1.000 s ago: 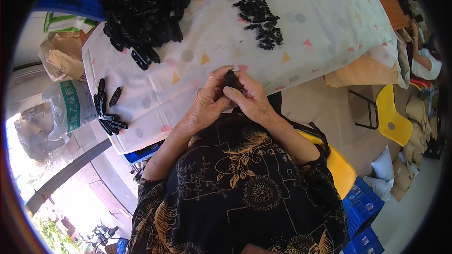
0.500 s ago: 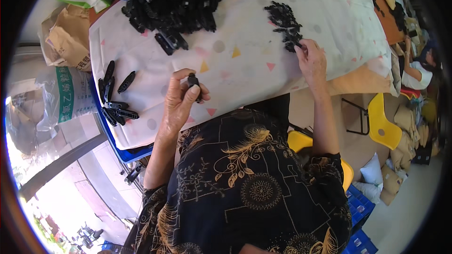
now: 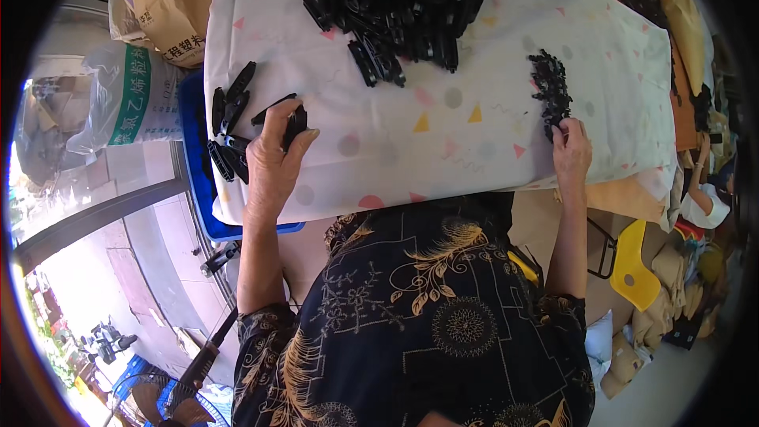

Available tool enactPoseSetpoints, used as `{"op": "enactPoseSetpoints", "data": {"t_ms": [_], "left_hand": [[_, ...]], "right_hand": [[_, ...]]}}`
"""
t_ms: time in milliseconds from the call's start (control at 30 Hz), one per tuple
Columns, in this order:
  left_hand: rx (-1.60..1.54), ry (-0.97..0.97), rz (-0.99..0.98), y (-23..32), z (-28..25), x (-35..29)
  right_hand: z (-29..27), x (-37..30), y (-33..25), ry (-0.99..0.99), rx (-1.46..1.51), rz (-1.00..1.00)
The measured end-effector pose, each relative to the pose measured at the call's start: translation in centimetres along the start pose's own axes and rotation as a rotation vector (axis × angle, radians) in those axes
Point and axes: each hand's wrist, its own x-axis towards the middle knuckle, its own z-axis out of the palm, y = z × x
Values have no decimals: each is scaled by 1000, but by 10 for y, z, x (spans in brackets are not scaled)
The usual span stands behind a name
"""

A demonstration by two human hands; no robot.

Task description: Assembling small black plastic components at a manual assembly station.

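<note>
My left hand (image 3: 273,158) is closed around a black plastic piece (image 3: 296,122), above the left part of the cloth-covered table. Just behind its fingers lies a slim black plastic part (image 3: 267,113). More long black parts (image 3: 229,111) lie loosely grouped to the left of that hand. Over on the right, my right hand (image 3: 572,156) reaches the near end of a narrow heap of small black pieces (image 3: 549,83). Thumb and fingers are pinched together there; what is between them is too small to make out.
A large pile of black plastic parts (image 3: 395,8) covers the table's far middle. Blue bins (image 3: 194,103) stand at the left and far edges. Beyond the left side are a paper bag (image 3: 170,8) and a plastic sack (image 3: 146,99). A yellow chair (image 3: 636,269) and another person (image 3: 704,202) are at right.
The whole view has shifted. My left hand has moved left with the black piece, closer to the long parts. My right hand stays at the near end of the small heap.
</note>
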Motion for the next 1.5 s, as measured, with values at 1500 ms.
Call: {"op": "enactPoseSetpoints", "data": {"t_ms": [1500], "left_hand": [[486,-43,251,7,25,36]], "right_hand": [[49,9,-110,-445,1489,408]]}}
